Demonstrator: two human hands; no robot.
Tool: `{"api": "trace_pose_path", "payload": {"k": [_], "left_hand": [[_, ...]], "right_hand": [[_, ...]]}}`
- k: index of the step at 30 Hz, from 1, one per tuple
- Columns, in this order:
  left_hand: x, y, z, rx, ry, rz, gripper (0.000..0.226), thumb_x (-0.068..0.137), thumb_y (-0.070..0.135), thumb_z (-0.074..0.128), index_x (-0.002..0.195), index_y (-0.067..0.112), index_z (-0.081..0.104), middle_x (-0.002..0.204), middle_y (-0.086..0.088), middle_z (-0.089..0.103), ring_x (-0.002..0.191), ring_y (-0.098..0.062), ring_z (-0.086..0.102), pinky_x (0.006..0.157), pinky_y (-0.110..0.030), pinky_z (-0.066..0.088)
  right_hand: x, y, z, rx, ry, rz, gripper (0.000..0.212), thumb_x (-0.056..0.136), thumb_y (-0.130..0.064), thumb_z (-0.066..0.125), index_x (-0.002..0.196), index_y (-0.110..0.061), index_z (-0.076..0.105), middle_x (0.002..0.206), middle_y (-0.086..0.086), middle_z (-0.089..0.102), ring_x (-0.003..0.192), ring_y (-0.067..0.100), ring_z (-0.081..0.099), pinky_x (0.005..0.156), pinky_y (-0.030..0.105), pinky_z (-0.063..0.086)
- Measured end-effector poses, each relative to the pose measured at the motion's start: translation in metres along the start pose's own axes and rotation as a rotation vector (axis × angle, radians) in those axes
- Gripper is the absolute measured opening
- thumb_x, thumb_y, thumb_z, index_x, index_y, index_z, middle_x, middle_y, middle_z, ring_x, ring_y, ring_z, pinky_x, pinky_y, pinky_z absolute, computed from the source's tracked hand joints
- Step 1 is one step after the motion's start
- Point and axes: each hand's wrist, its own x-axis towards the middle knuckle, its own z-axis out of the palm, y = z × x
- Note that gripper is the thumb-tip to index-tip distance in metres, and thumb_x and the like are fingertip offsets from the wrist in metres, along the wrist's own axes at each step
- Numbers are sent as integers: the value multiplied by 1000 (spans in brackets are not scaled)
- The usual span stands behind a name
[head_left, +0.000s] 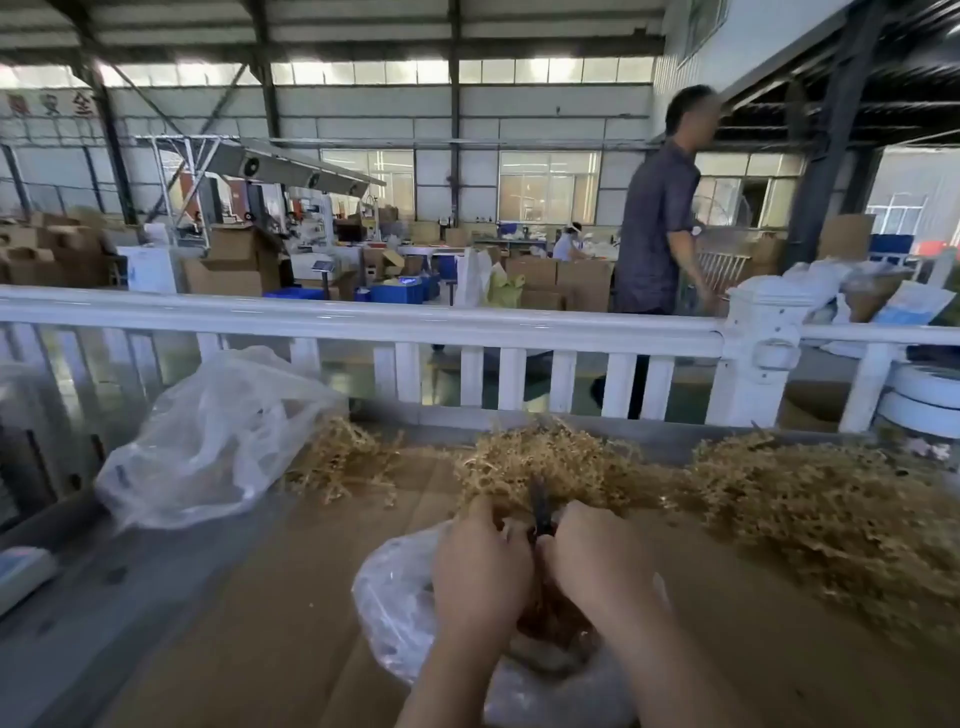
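Observation:
A clear plastic bag (395, 618) lies on the brown cardboard sheet (249, 623) in front of me, with brownish filling inside. My left hand (480, 566) and my right hand (597, 556) sit side by side over the bag's mouth, fingers curled. Between them they pinch a small dark object (540, 506) that sticks up; I cannot tell what it is. Just beyond the hands lies a heap of tan shredded paper (561, 462).
A larger heap of shredded paper (831, 519) spreads to the right. A crumpled clear bag (218, 441) lies at the left. A white railing (363, 317) runs along the table's far edge. A person (660, 228) walks behind it among cardboard boxes.

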Motion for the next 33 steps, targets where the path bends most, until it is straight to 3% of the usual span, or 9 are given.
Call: {"api": "trace_pose_path", "payload": {"k": [4, 8, 11, 15, 18, 20, 23, 28, 33], "left_hand": [[45, 4, 9, -32, 21, -129, 29, 96, 26, 48, 122, 15, 54, 121, -6, 63, 113, -28, 57, 97, -45, 46], [76, -4, 21, 168, -64, -137, 43, 97, 31, 47, 135, 13, 47, 135, -10, 55, 126, -32, 49, 105, -46, 40], [94, -18, 30, 268, -97, -107, 49, 99, 35, 46, 142, 11, 41, 142, -15, 48, 131, -36, 44, 108, -48, 38], [108, -30, 41, 260, -152, -70, 54, 97, 33, 51, 143, 9, 39, 145, -19, 41, 123, -36, 51, 100, -44, 43], [111, -36, 46, 252, -181, -53, 44, 94, 35, 56, 134, 17, 52, 136, -14, 49, 110, -32, 60, 87, -38, 47], [111, -42, 50, 223, -140, -21, 37, 93, 31, 57, 128, 19, 58, 129, -12, 55, 108, -31, 61, 86, -37, 47], [112, -47, 55, 171, -49, 2, 34, 89, 19, 58, 123, 16, 62, 124, -11, 59, 104, -31, 62, 82, -34, 47], [120, -44, 65, 160, -22, -27, 19, 89, 23, 63, 105, 15, 67, 109, -8, 66, 96, -27, 64, 79, -34, 51], [114, -42, 69, 244, -34, 5, 16, 89, 21, 63, 103, 14, 62, 98, -5, 67, 90, -25, 63, 68, -32, 47]], "right_hand": [[15, -4, 10, 38, -95, 121, 45, 89, -42, 67, 127, -18, 59, 124, 2, 62, 113, 25, 61, 75, 29, 45], [17, -4, 19, -72, -76, 30, 49, 90, -49, 66, 129, -19, 60, 134, -2, 49, 127, 18, 48, 84, 28, 43], [19, -1, 25, 0, 21, 44, 42, 93, -50, 57, 121, -19, 62, 126, -3, 54, 115, 17, 56, 74, 27, 40], [23, -2, 31, 173, 159, 92, 47, 86, -59, 56, 103, -16, 63, 90, -3, 58, 79, 19, 54, 59, 27, 37], [33, -8, 42, 317, 207, 89, 42, 81, -55, 62, 90, -15, 58, 83, -1, 62, 74, 19, 60, 65, 31, 53], [36, -12, 52, 346, 178, 59, 46, 84, -56, 62, 96, -13, 58, 86, 1, 63, 78, 23, 64, 67, 33, 55], [44, -9, 65, 356, 166, 51, 50, 88, -59, 61, 103, -12, 53, 85, -2, 62, 79, 22, 67, 58, 30, 47], [62, -2, 65, 375, 182, 31, 44, 93, -48, 62, 112, -14, 42, 92, -2, 62, 86, 24, 68, 50, 28, 35], [70, 5, 69, 389, 274, 20, 41, 93, -45, 63, 102, -20, 33, 81, -8, 54, 63, 16, 50, 42, 22, 23]]}}
